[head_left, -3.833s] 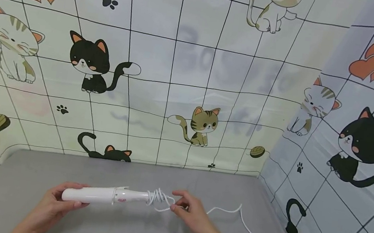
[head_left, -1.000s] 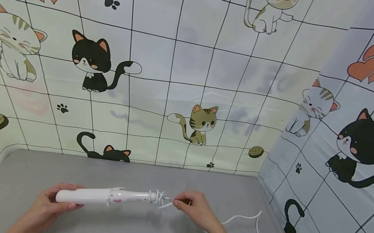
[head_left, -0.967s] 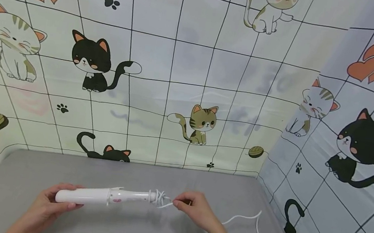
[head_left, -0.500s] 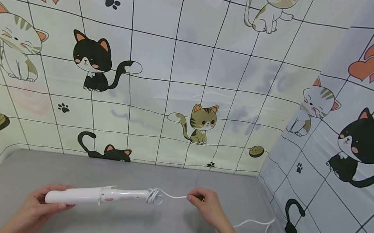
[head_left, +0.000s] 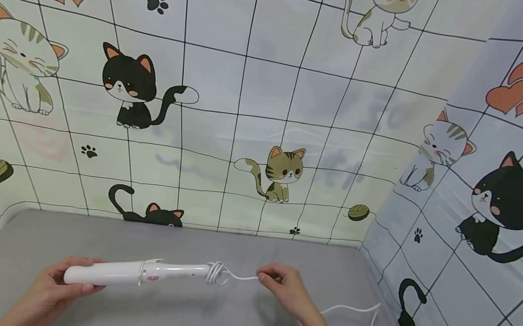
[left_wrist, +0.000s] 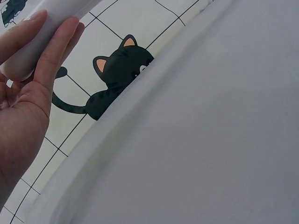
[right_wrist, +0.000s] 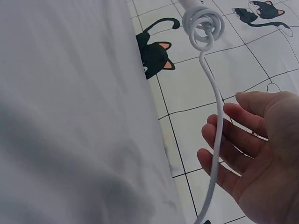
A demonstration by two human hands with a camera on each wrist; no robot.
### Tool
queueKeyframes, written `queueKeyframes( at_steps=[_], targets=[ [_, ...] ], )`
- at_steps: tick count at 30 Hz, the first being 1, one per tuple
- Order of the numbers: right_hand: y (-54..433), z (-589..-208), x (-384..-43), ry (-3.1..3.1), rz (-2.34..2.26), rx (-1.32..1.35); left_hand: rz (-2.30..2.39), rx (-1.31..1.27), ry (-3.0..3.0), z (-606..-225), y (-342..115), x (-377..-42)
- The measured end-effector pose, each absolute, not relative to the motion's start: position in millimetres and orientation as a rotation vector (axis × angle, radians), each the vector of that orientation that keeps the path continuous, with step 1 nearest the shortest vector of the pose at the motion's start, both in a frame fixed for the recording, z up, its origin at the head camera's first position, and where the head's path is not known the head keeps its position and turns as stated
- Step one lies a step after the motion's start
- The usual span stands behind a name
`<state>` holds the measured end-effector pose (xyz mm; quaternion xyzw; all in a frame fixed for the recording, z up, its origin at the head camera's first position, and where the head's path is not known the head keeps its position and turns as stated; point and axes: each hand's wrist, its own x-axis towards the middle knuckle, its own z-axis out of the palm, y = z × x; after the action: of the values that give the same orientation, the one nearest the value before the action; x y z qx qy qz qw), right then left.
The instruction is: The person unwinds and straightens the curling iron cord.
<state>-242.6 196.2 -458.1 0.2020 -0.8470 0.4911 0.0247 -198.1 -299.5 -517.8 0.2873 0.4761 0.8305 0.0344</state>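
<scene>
A white curling iron (head_left: 103, 272) is held level above the grey surface, a small pink mark near its middle. My left hand (head_left: 47, 286) grips the thick barrel end, thumb on one side and fingers on the other. In the left wrist view, the same hand (left_wrist: 28, 107) wraps the rounded tip. White cord (right_wrist: 219, 107) is wound in a few coils (right_wrist: 203, 25) at the handle end and leads to my right hand (head_left: 287, 287). Seen from the right wrist, that hand (right_wrist: 261, 154) has loosely bent fingers, cord running across them and the thumb off it.
The cord's far stretch (head_left: 351, 308) bends down to the right on the grey cloth-covered surface (head_left: 171, 322). A cat-print fabric wall (head_left: 211, 167) stands behind it, and another printed side (head_left: 507, 217) rises at the right.
The curling iron and left hand have shifted left. The right hand has moved right, drawing a length of cord from the coils; in the last half second that stretch has slackened slightly.
</scene>
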Motion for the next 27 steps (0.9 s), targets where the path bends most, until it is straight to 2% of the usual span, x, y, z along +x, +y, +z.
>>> queueKeyframes(
  at_steps=[11,27],
  targets=[
    [178,-453,-243,-2.599,1.513,0.745,2.541,0.979,1.405,-515,-298,-199],
    [148,-454,-242,-2.634,1.725,0.935,2.473,0.954,1.453,-515,-295,-199]
  ],
)
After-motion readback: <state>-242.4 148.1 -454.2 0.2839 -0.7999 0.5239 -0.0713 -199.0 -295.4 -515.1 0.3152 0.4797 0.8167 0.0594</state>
